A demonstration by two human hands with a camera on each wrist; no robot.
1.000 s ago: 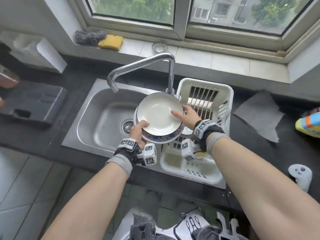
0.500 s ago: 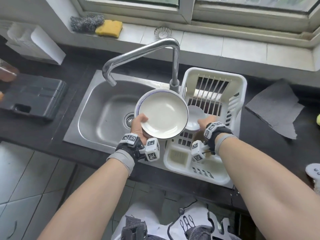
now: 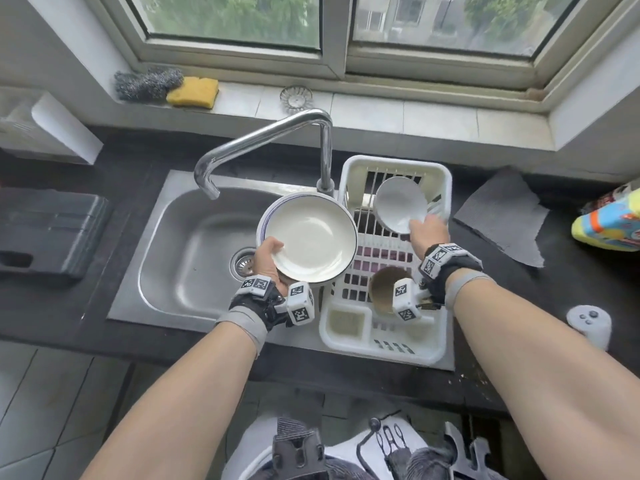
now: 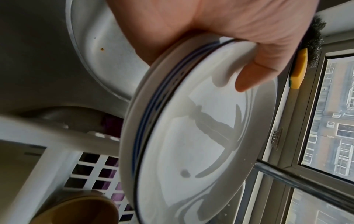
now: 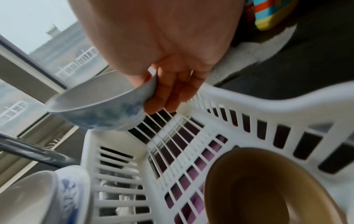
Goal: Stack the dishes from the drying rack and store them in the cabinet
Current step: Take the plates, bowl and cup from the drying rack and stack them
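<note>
Both forearms reach forward over the counter edge. The left hand [image 3: 268, 259] grips the stacked plates [image 3: 308, 237] at their near rim, thumb on top, above the sink [image 3: 180, 244]. A brown bowl [image 3: 382, 289] sits in the white drying rack [image 3: 446, 188]. Farther out, the right hand [image 3: 427, 233] pinches the rim of a small white bowl [image 3: 400, 204], lifted above the rack.

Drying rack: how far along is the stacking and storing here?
Done: the left hand holds stacked plates over the sink. In hand: the right hand grips a small white bowl above the drying rack. Left: a brown bowl sits in the rack; no cabinet is in view.
</note>
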